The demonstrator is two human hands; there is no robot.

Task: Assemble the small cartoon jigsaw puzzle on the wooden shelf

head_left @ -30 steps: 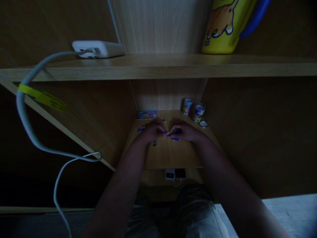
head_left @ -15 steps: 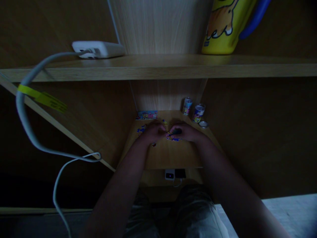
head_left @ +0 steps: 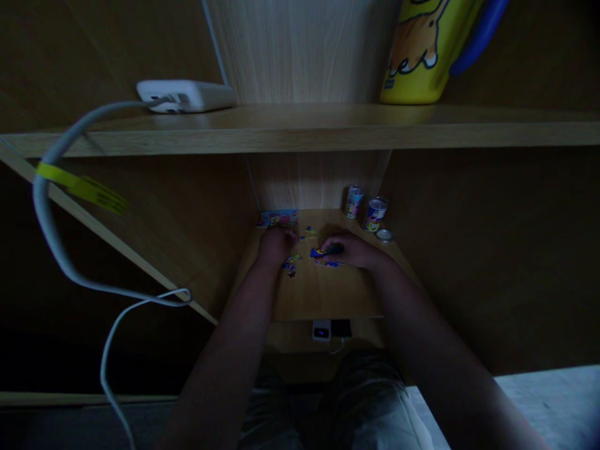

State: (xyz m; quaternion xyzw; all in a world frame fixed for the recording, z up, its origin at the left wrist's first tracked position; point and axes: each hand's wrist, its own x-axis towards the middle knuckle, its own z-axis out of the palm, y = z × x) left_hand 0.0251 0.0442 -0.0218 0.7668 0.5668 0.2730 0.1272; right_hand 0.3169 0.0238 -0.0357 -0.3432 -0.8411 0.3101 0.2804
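Small colourful puzzle pieces [head_left: 291,265] lie on the wooden desk surface [head_left: 328,294], with several more pieces [head_left: 308,234] further back. My left hand [head_left: 277,242] is over the left side of the pieces, just in front of a colourful picture card [head_left: 281,217]; its fingers are too dark and small to read. My right hand [head_left: 347,248] has its thumb and fingers pinched round a dark object [head_left: 334,249] that I cannot make out. Under its fingertips lie blue and yellow joined pieces [head_left: 328,262].
Two printed cans [head_left: 354,201] [head_left: 375,214] and a round lid [head_left: 384,235] stand at the back right. Overhead, a shelf [head_left: 300,134] holds a white box with a cable [head_left: 187,95] and a yellow mug [head_left: 417,69]. Two small devices [head_left: 321,330] lie below the desk's front edge.
My left hand has moved left, away from my right hand, uncovering pieces on the desk. My right hand stays nearly in place, with more blue showing at its fingertips.
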